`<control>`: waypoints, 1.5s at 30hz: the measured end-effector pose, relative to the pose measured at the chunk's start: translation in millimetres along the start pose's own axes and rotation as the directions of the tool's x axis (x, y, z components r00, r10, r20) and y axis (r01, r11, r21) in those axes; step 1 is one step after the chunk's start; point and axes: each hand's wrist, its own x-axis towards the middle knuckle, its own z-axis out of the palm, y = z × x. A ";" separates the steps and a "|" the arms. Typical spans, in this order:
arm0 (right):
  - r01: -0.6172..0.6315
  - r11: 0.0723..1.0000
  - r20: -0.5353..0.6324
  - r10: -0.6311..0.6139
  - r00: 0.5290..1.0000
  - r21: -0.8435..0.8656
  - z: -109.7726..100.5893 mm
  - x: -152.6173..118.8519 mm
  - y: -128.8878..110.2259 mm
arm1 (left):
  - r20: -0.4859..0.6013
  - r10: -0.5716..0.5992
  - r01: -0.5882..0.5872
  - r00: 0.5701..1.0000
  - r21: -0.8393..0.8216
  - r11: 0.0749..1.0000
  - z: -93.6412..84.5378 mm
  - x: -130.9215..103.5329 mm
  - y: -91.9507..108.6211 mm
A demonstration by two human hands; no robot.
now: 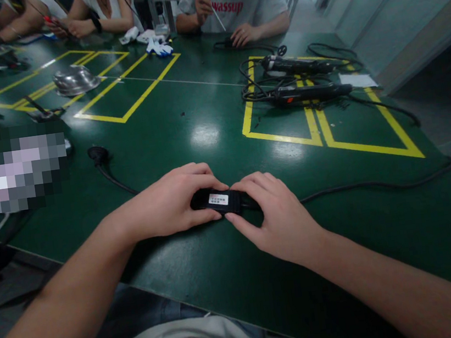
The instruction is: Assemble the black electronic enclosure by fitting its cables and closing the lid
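A small black box with a white printed label lies between my hands, in line with a black cable. Its left end is gripped between the thumb and fingers of my left hand. My right hand pinches the right end, where the cable leaves and runs right across the green table. On the left, another length of cord leads from under my left hand to a black plug. My palms hide part of the box's ends.
Two black corded power tools lie at the right inside yellow tape outlines. A metal bowl and white gloves are farther back. Across the table, a person holds a screwdriver; more people sit at the far left.
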 end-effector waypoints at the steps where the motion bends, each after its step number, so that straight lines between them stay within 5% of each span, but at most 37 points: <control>1: 0.000 1.000 0.000 0.000 1.000 0.002 0.0 0.1 0.1 | -0.005 0.008 -0.008 1.000 0.023 1.000 -0.3 0.0 0.2; 7: -0.049 0.998 -0.064 0.052 0.997 0.043 1.2 -1.1 -0.7 | -0.058 0.024 -0.024 0.998 -0.005 1.000 -5.0 -0.1 1.4; 12: -0.052 0.998 -0.104 0.057 0.993 0.047 2.7 -2.0 0.0 | -0.247 -0.114 0.153 0.962 0.147 0.977 -2.7 2.7 -8.7; 16: 0.010 1.000 -0.095 -0.012 0.995 -0.019 1.8 -1.1 0.5 | -0.248 -0.180 0.237 0.952 0.224 0.945 3.1 6.4 -21.2; 22: 0.047 0.995 -0.084 -0.054 0.995 -0.085 1.0 -1.6 -1.5 | -0.200 -0.194 0.233 0.960 0.191 0.954 8.2 7.4 -28.5; 27: 0.034 0.995 -0.071 -0.041 0.997 -0.091 1.6 -2.0 -1.7 | -0.324 -0.090 0.154 0.942 0.179 0.972 0.3 2.9 -15.6; 29: 0.026 0.996 -0.057 -0.032 0.998 -0.089 1.8 -2.0 -1.8 | -0.292 -0.074 0.115 0.954 0.126 0.985 -6.1 0.6 -7.2; 34: 0.014 0.995 -0.028 -0.017 0.999 -0.096 -0.2 -1.1 -4.8 | 0.043 -0.130 0.130 0.991 0.010 0.992 -16.0 -4.1 5.6; 45: -0.029 0.999 -0.031 0.029 0.999 -0.020 -3.9 -3.4 -6.1 | 0.112 -0.185 0.190 0.976 -0.037 0.981 -17.5 -6.1 7.5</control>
